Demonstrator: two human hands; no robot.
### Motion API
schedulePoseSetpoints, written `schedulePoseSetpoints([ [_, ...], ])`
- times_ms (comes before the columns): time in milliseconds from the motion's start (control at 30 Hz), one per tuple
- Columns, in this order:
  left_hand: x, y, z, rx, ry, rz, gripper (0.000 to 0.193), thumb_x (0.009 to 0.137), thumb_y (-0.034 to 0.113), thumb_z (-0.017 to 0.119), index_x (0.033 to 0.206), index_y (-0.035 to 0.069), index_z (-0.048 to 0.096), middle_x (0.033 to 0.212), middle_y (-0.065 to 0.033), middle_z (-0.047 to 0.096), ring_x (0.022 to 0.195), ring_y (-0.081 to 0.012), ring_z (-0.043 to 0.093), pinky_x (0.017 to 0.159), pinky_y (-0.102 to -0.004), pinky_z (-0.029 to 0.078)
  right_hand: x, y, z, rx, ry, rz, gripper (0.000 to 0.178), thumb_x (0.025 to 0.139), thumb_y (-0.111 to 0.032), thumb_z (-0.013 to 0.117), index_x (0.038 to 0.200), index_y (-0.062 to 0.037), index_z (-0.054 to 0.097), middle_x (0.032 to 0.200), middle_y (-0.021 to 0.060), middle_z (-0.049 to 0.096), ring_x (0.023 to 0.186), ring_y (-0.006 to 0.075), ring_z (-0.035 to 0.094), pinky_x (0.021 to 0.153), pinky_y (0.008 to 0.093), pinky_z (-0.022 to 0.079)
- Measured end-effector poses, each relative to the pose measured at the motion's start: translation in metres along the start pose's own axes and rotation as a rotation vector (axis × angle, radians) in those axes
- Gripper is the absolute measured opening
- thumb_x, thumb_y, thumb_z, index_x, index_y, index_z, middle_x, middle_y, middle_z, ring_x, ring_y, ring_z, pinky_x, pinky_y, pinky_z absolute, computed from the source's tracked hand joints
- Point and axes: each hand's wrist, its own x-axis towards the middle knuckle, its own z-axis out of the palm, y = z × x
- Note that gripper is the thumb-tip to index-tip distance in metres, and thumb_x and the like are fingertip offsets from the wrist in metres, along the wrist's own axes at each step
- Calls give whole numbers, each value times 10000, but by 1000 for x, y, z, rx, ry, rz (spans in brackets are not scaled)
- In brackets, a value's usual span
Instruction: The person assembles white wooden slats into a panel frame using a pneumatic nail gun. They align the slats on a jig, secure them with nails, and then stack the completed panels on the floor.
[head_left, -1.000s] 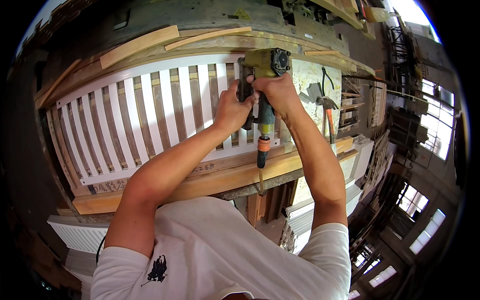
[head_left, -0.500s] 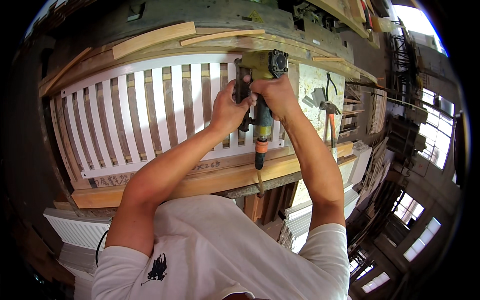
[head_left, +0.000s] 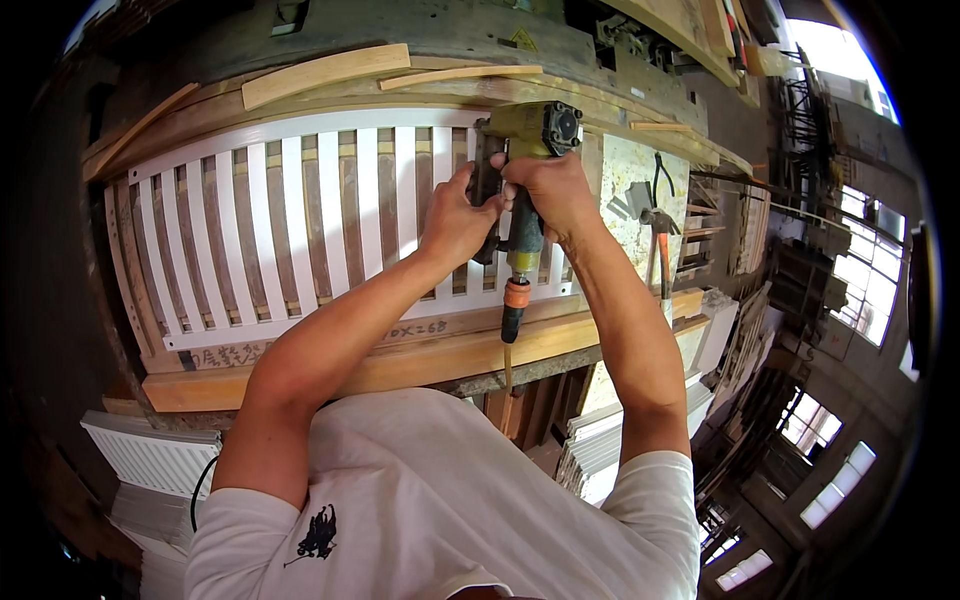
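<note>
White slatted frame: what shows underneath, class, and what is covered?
Brown wood shows through the gaps of the white slatted frame. What lies directly under its slats is hidden; the power tool and left hand also cover part of its right end.

A woodworking workshop surrounds me: my fingers (head_left: 461, 182) grip an air tool (head_left: 526, 228) over a white slatted panel (head_left: 369, 190); beyond them lie loose timber strips (head_left: 330, 75) (one broad, others thin), then a metal machine (head_left: 440, 35); to their right, a hammer (head_left: 664, 262) and, farther off, large windows (head_left: 870, 240).
</note>
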Motion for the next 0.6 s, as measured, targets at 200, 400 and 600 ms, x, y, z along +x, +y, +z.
schedulePoseSetpoints([
  [200,-13,13,-18,-66,29,-18,422,847,-18,620,1256,38,536,834,-29,695,764,-94,654,738,-248,508,2,7,15,58,-84,-6,71,771,7,636,808,67,649,613,84,586,484,145,536,452,287,437],
  [400,-10,-1,-23,-93,54,52,391,834,23,664,1210,33,558,823,-34,700,758,-105,657,732,-262,506,-4,4,25,28,-54,-69,72,765,7,630,811,60,645,609,76,587,481,140,533,450,286,431],
  [600,-9,-7,-25,-152,63,60,365,826,44,679,1174,16,573,813,-54,708,766,-114,668,734,-266,508,2,8,26,-51,-54,-55,109,800,-18,651,711,37,620,580,73,580,470,140,530,445,285,416],
])
